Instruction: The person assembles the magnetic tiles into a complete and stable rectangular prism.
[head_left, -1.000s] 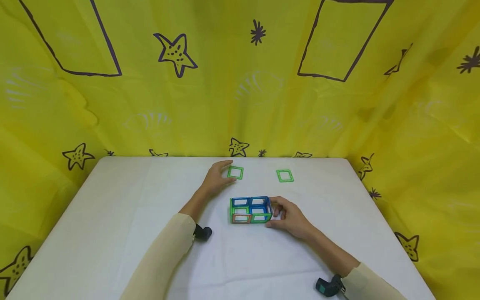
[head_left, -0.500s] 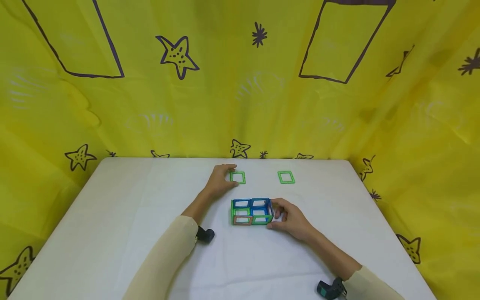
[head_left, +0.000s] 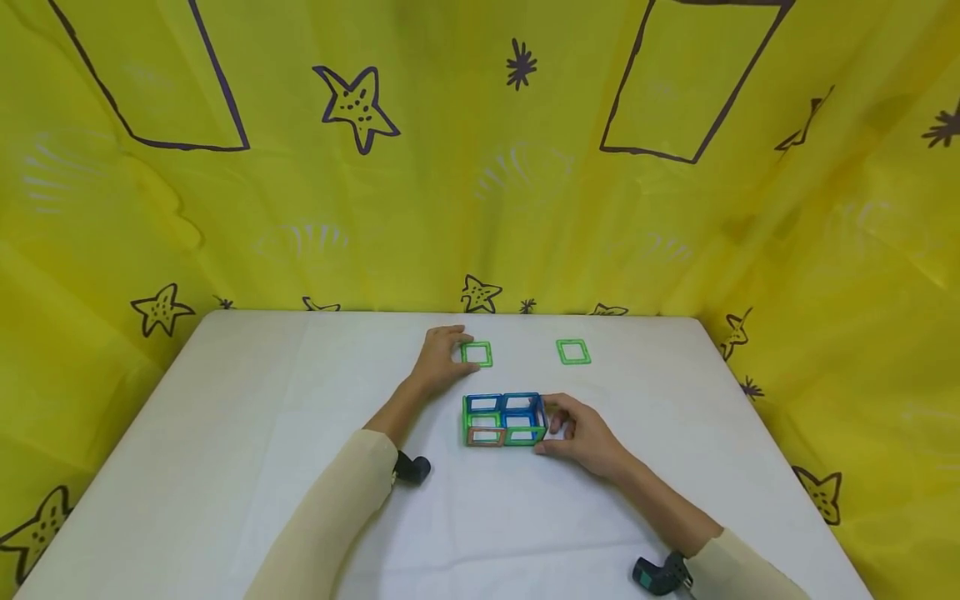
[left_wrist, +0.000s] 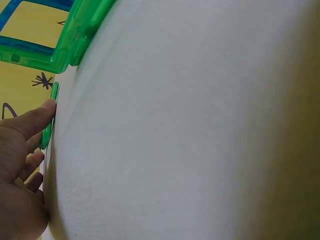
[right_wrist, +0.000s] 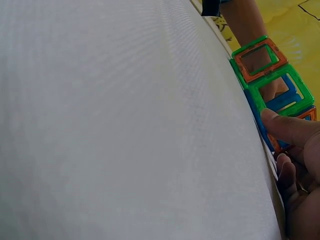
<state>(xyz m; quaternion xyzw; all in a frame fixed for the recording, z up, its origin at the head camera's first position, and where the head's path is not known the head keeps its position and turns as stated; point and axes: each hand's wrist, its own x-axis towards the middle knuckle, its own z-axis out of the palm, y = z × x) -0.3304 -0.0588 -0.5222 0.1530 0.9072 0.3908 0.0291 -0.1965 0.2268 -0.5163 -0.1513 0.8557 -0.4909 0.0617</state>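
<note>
In the head view, my left hand (head_left: 441, 362) pinches a green square magnetic tile (head_left: 491, 354) lying near the table's back, thumb at the front edge and fingers at the back. The left wrist view shows that tile (left_wrist: 48, 132) edge-on under the thumb. My right hand (head_left: 583, 435) grips the right end of a low box of magnetic tiles (head_left: 504, 430). Blue, green and orange frames make up the box, standing mid-table with its top open. From the right wrist view, the thumb presses a green front frame (right_wrist: 255, 97); the far fingertips are partly hidden.
Another green square tile (head_left: 573, 341) lies flat at the back, right of the left hand's tile. A white cloth covers the table (head_left: 225, 433). A yellow patterned curtain (head_left: 435, 217) hangs behind and along both sides.
The left hand's fingers have drawn in over the green tile's left side. The right hand and the tile box stay in place; the head view shifts slightly.
</note>
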